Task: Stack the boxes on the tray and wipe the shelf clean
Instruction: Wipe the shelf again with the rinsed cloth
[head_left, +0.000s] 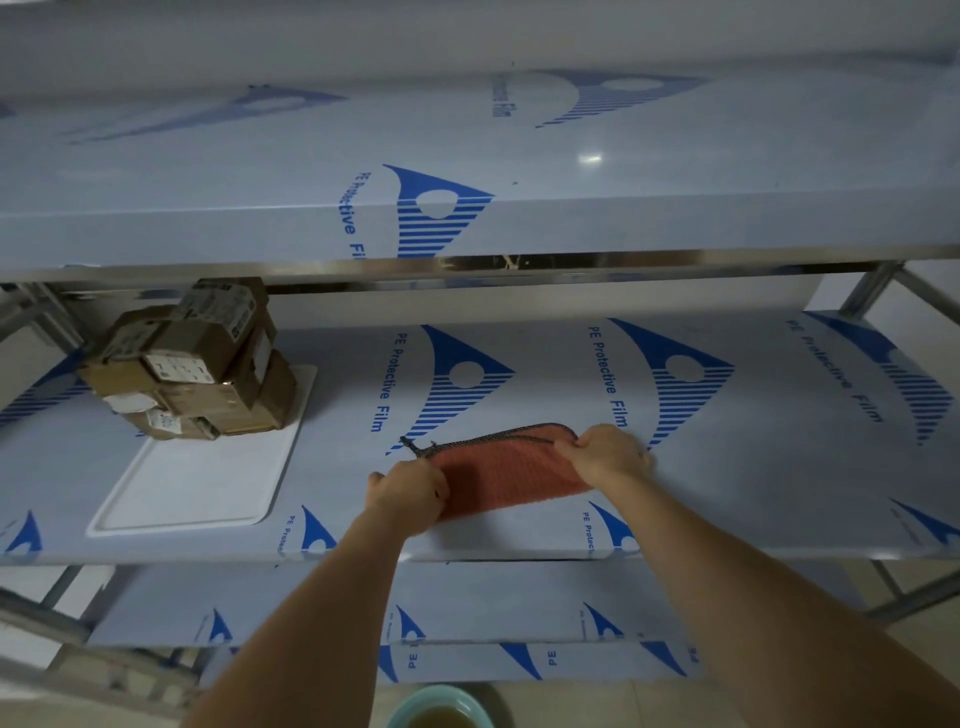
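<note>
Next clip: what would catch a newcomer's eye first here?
The orange cloth at the middle shelf's centre, gripped at its ends by the left hand and right hand. Next, the brown boxes stacked on the far end of the white tray, left.

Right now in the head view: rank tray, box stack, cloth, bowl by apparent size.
1. Tray, largest.
2. Box stack, standing on the tray's far end.
3. Cloth, partly hidden by both hands.
Stack and cloth are close, so that order is unsure.
Bowl: cut off by the frame's bottom edge, cannot rank.
</note>
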